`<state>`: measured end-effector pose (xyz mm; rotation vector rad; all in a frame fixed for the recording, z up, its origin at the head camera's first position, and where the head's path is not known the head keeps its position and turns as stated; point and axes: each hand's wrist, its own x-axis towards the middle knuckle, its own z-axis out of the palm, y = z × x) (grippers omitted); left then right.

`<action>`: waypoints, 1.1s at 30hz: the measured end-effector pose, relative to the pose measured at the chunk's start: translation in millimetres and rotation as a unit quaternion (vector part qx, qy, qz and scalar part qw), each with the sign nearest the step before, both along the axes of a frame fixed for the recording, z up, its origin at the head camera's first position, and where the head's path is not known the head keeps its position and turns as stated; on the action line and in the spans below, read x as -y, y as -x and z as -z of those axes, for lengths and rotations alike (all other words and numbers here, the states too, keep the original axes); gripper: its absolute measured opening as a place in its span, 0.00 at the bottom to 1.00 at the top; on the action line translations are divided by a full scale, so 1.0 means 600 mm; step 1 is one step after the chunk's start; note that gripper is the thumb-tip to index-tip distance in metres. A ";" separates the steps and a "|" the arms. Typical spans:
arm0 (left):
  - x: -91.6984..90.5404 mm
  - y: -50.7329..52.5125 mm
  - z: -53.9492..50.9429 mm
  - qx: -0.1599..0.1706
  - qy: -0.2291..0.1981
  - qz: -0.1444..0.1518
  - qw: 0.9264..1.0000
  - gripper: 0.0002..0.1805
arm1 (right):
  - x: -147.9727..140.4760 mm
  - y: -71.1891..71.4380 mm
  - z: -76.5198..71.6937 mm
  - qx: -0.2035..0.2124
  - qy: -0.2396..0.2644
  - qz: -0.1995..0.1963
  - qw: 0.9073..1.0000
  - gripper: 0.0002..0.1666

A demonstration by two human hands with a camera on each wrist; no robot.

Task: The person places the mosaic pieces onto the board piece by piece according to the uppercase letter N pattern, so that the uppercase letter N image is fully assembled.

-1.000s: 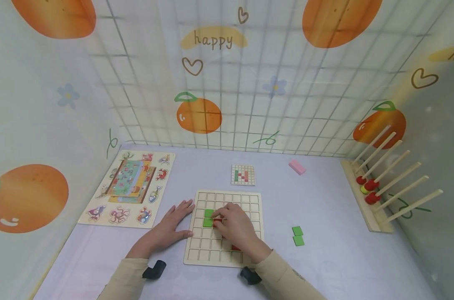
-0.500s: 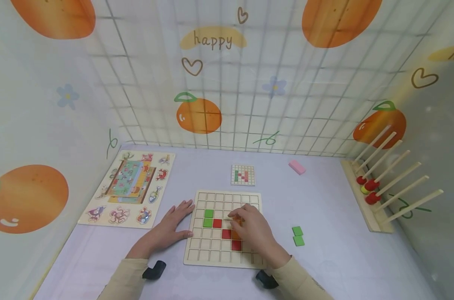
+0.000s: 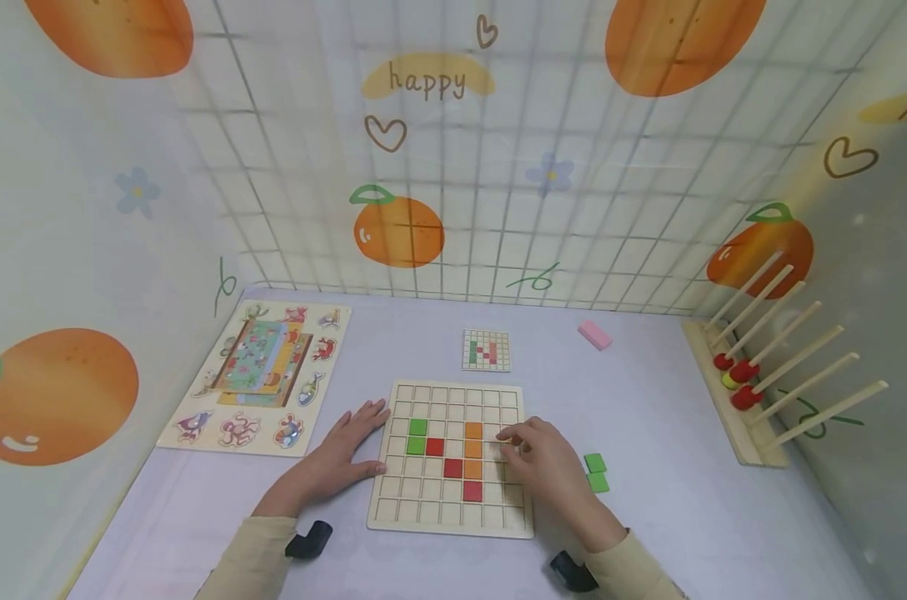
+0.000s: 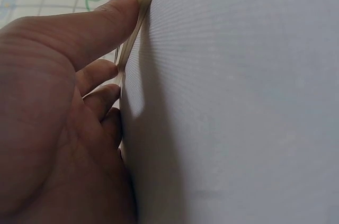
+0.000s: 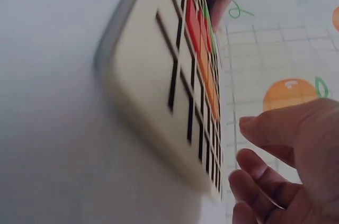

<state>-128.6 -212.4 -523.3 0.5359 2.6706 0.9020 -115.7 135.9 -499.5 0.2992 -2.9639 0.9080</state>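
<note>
A square wooden grid board (image 3: 408,508) lies on the table in the head view. On it sit two green tiles (image 3: 417,427), three red tiles (image 3: 453,468) in a diagonal and three orange tiles (image 3: 473,449) in a column. My left hand (image 3: 341,454) rests at the board's left edge, thumb and fingertips touching it; the left wrist view shows the thumb (image 4: 100,28) against the rim. Over the board's right side hovers my right hand (image 3: 551,462), fingers loosely bent, nothing between them. In the right wrist view that hand (image 5: 296,150) is apart from the board.
Two loose green tiles (image 3: 598,482) lie right of my right hand. Behind the board are a small pattern card (image 3: 487,350) and a pink block (image 3: 594,335). A sea-animal puzzle board (image 3: 264,440) is at left, a peg rack (image 3: 724,396) with beads at right.
My right hand has moved right across the board, uncovering the red tiles and then the orange column. The left hand and the tiles have stayed where they were.
</note>
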 end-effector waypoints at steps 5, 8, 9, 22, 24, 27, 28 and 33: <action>0.002 0.001 0.003 0.001 -0.003 0.003 1.000 0.48 | -0.035 -0.006 0.003 0.010 -0.006 0.024 1.000 0.08; 0.003 0.001 0.003 -0.002 -0.005 0.005 1.000 0.48 | -0.058 -0.010 0.004 0.005 -0.012 0.032 0.999 0.09; 0.003 0.001 0.003 -0.003 -0.005 0.005 1.000 0.48 | -0.065 -0.011 0.003 0.001 -0.013 0.033 0.999 0.09; 0.005 0.001 0.004 -0.006 -0.006 0.007 1.000 0.47 | -0.149 -0.024 0.001 0.041 -0.040 0.067 0.996 0.12; 0.005 0.001 0.004 -0.007 -0.007 0.008 1.000 0.47 | -0.160 -0.027 0.002 0.047 -0.046 0.071 0.995 0.13; 0.005 0.001 0.005 -0.009 -0.008 0.009 1.000 0.47 | -0.174 -0.030 0.005 0.060 -0.050 0.075 0.994 0.14; 0.005 0.002 0.005 -0.009 -0.008 0.010 1.000 0.47 | -0.178 -0.030 0.006 0.064 -0.051 0.077 0.994 0.14; 0.007 0.003 0.008 -0.014 -0.010 0.013 1.000 0.47 | -0.193 -0.029 0.007 0.078 -0.047 0.078 0.993 0.16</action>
